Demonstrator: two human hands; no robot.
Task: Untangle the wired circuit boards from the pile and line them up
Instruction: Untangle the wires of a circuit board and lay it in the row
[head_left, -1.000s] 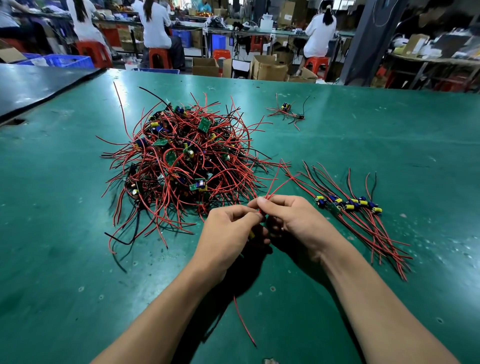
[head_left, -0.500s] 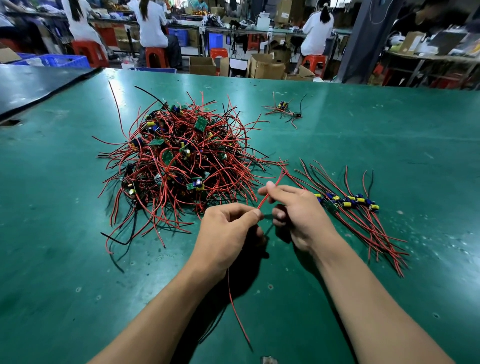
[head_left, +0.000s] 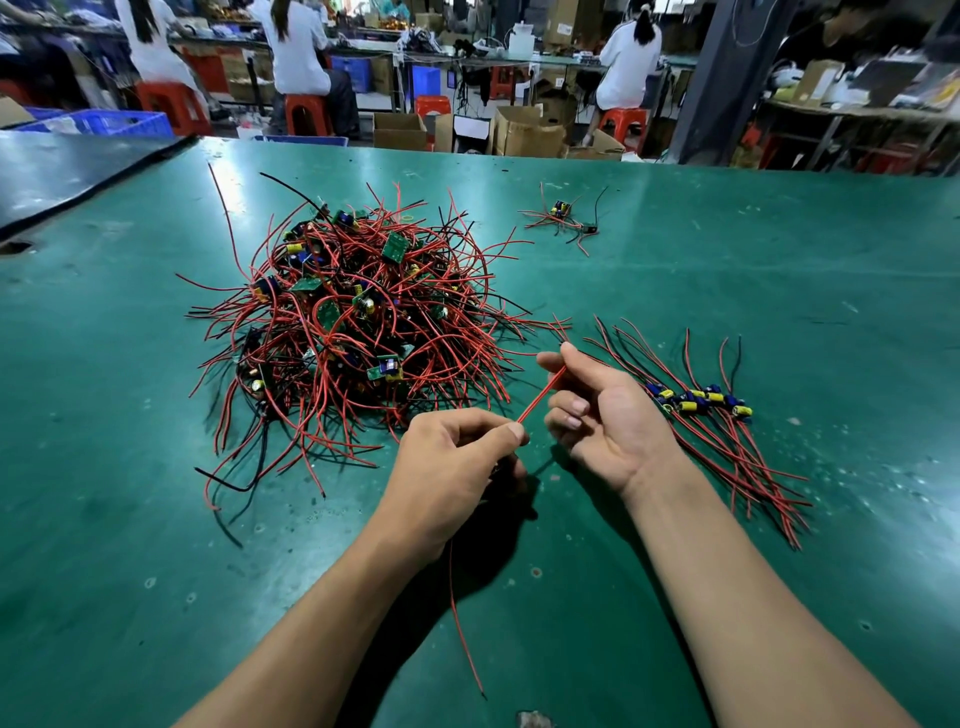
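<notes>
A tangled pile (head_left: 358, 332) of small green circuit boards with red and black wires lies on the green table, left of centre. A lined-up row of boards (head_left: 698, 402) with wires fanned out lies at the right. My left hand (head_left: 457, 467) pinches one wired board near its body; the board itself is hidden in my fingers and a red wire (head_left: 462, 623) trails toward me. My right hand (head_left: 597, 415) pinches that board's other red wire (head_left: 540, 397) between thumb and forefinger, drawn taut up and right, other fingers spread.
A small separate clump of wired boards (head_left: 563, 218) lies far back at centre right. The green table (head_left: 779, 291) ends at a far edge; beyond it sit people on red stools, cardboard boxes and blue crates. A black mat (head_left: 62, 171) covers the far left.
My right hand slid up and away along the red wire, stretching it out from my left hand, and its lower fingers opened. My left hand stayed in place, still pinching.
</notes>
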